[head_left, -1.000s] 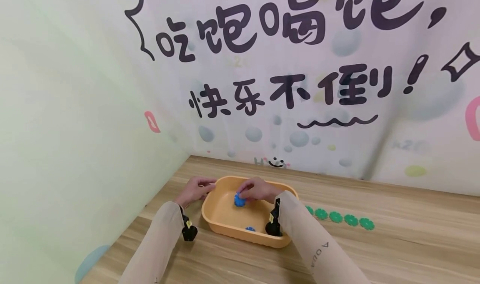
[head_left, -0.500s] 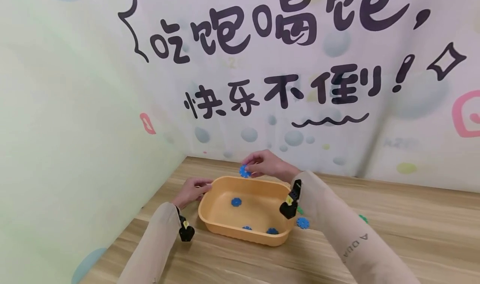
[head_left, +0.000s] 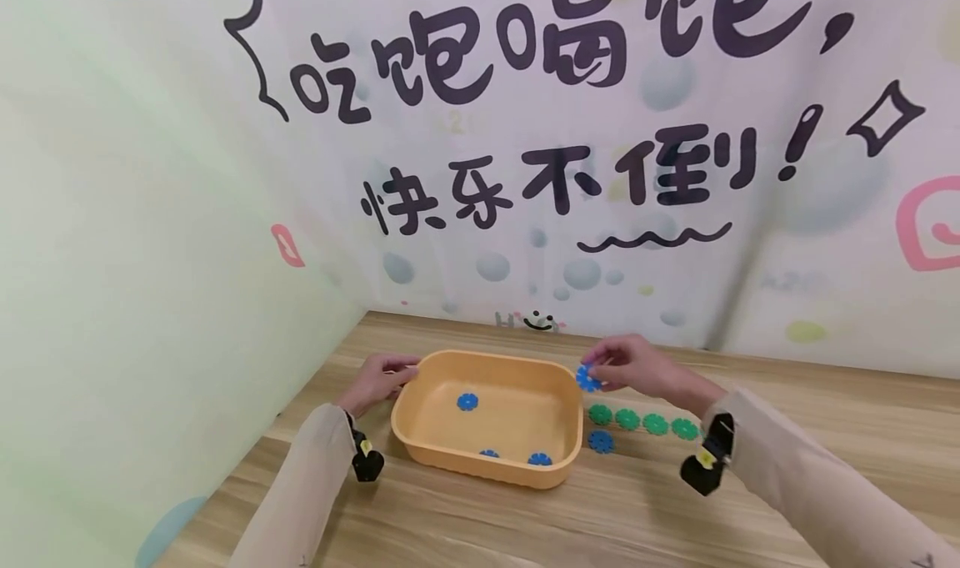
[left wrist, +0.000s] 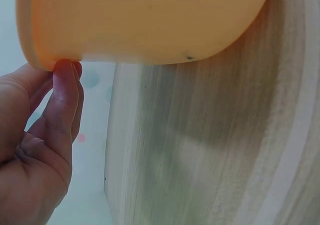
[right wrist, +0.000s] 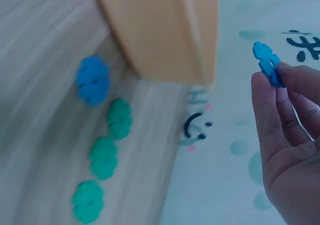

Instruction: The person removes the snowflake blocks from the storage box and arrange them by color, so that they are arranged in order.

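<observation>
An orange plastic tub (head_left: 420, 447) sits on the wooden table (head_left: 825, 468) with three blue flower discs inside, one near its middle (head_left: 467, 401). My left hand (head_left: 378, 378) pinches the tub's left rim; its fingertips (left wrist: 65, 72) press the orange edge (left wrist: 45, 60). My right hand (head_left: 637, 366) holds a blue flower disc (head_left: 587, 377) just right of the tub, above the table. In the right wrist view that disc (right wrist: 267, 65) is pinched at my fingertips (right wrist: 287, 77).
A row of green flower discs (head_left: 641, 422) lies on the table right of the tub, with one blue disc (head_left: 600, 441) in front of them. The same discs (right wrist: 102, 157) show beside the tub wall (right wrist: 165, 35). Printed walls close the back and left.
My right hand lifted a blue disc out of the tub, carried it over the back rim and then right, past the tub's right edge. The left hand stayed on the rim.
</observation>
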Demonstrator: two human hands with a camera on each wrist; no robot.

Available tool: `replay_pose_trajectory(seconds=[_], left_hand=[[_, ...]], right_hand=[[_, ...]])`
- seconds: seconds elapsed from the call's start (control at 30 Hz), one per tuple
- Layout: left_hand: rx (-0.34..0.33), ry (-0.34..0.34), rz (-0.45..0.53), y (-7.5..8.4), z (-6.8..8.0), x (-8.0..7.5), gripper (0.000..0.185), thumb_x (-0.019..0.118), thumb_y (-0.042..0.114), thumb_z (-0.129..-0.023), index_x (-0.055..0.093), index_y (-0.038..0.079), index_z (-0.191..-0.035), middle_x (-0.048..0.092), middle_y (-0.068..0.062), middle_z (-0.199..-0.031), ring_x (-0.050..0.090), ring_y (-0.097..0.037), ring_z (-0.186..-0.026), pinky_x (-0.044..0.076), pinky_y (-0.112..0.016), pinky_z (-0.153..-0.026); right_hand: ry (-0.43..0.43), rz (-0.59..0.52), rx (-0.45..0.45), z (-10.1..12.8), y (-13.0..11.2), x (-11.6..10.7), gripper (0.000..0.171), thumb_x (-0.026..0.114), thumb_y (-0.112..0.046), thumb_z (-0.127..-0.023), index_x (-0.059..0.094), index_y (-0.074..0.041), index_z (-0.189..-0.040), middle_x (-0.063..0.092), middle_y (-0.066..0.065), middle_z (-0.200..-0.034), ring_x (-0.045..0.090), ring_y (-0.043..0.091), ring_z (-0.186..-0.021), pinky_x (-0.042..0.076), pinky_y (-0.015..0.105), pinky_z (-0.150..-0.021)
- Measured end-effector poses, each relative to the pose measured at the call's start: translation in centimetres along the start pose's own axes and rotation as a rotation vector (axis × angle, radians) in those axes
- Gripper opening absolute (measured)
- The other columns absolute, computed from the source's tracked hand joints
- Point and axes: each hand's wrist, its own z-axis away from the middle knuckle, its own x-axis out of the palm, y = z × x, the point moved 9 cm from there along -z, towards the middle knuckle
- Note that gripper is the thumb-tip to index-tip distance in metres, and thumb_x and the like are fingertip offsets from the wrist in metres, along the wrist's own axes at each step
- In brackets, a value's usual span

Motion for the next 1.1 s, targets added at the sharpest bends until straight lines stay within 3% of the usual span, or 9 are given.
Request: replay_pose_trajectory(seconds=[0.23, 0.53, 0.73, 0.97, 1.1], left_hand=[[-0.008, 0.000, -0.001, -0.1, 0.0, -0.2, 0.034, 0.058, 0.015, -0.087, 0.055, -0.004, -0.116, 0.058, -0.012, -0.095, 0.057, -0.012, -0.071, 0.050, -0.024, -0.060], [-0.015, 0.000, -0.008, -0.2, -0.2, -0.2, 0.034, 0.058, 0.015, -0.087, 0.056, -0.004, -0.116, 0.058, -0.012, -0.094, 0.056, -0.012, -0.069, 0.050, -0.024, -0.059], [0.003, -0.014, -0.012, -0.1, -0.1, 0.0, 0.035, 0.057, 0.015, -0.087, 0.055, -0.005, -0.116, 0.057, -0.012, -0.094, 0.055, -0.011, -0.069, 0.050, -0.024, -0.059], [-0.008, -0.010, 0.008, -0.1, -0.1, 0.1, 0.032, 0.056, 0.013, -0.087, 0.056, -0.002, -0.115, 0.057, -0.010, -0.092, 0.056, -0.012, -0.071, 0.050, -0.026, -0.061], [-0.009, -0.012, 0.007, -0.1, -0.1, 0.1, 0.032, 0.056, 0.013, -0.087, 0.056, -0.003, -0.115, 0.058, -0.011, -0.093, 0.056, -0.013, -0.073, 0.051, -0.026, -0.061]], right_hand=[[0.003, 0.085, -0.001, 2.8, 4.4, -0.4, 0.017, 0.059, -0.006, -0.084, 0.059, 0.005, -0.097, 0.057, 0.008, -0.082, 0.057, 0.020, -0.071, 0.052, 0.033, -0.063], [0.037, 0.098, 0.019, 4.0, 8.1, 0.2, 0.013, 0.061, -0.003, -0.081, 0.060, 0.006, -0.091, 0.056, 0.005, -0.078, 0.052, 0.015, -0.067, 0.050, 0.026, -0.056], [0.057, 0.143, 0.020, 4.3, 8.7, 0.9, 0.010, 0.062, 0.000, -0.079, 0.060, 0.004, -0.088, 0.056, 0.005, -0.077, 0.054, 0.017, -0.068, 0.050, 0.026, -0.055], [0.111, 0.283, -0.035, 4.6, 8.2, 0.6, 0.009, 0.065, -0.002, -0.077, 0.064, 0.001, -0.086, 0.059, 0.002, -0.077, 0.052, 0.009, -0.067, 0.047, 0.022, -0.056], [0.115, 0.301, -0.042, 4.7, 8.2, 0.6, 0.010, 0.066, -0.004, -0.077, 0.065, -0.001, -0.086, 0.060, 0.001, -0.077, 0.052, 0.008, -0.067, 0.046, 0.021, -0.057]])
